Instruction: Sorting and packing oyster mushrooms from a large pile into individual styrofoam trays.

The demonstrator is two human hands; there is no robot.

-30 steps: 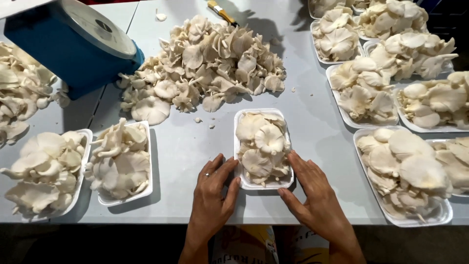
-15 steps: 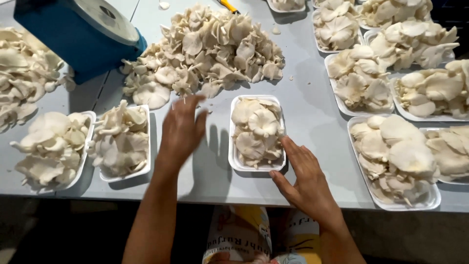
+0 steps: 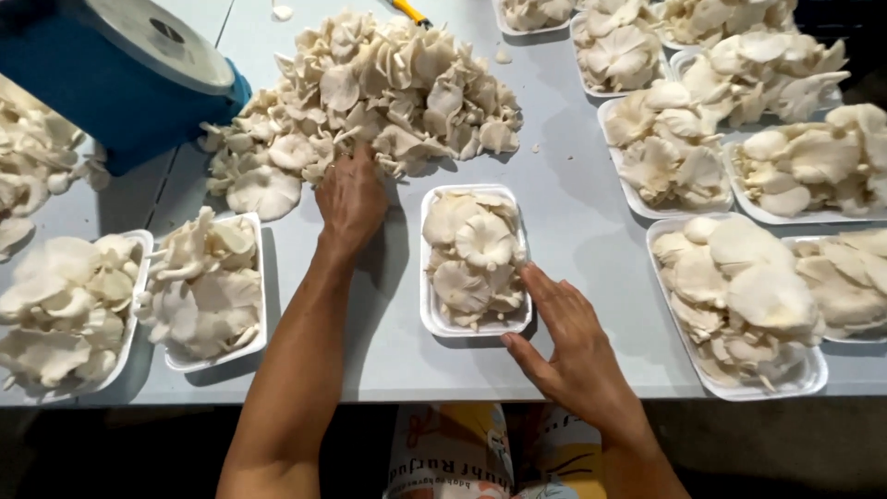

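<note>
The left hand (image 3: 351, 199) reaches forward with its fingers buried in the near edge of the loose heap of oyster mushrooms (image 3: 370, 102), palm down; whether it has closed on a mushroom cannot be told, since the fingertips are hidden among the caps. The right hand (image 3: 568, 346) lies flat and open on the grey table (image 3: 573, 185), fingers spread, its thumb and forefinger touching the near right corner of a white foam tray (image 3: 430, 314) filled with mushrooms — the tray sits just in front of the person, between the two arms. Beyond the left forearm, toward the table's left edge, stand two more filled trays side by side, the nearer one (image 3: 254, 342) just beside the arm and the other (image 3: 139, 245) at the edge. Above them, at the far left, rests a blue scale with a round grey pan (image 3: 129, 83), its corner touching the heap. To the right of the right hand sits a large filled tray (image 3: 813, 379), and past it a cluster of further filled trays (at least five, some cut off by the frame) (image 3: 605, 111) runs to the far right corner. A yellow-handled tool (image 3: 409, 11) shows at the top edge, behind the heap.
</note>
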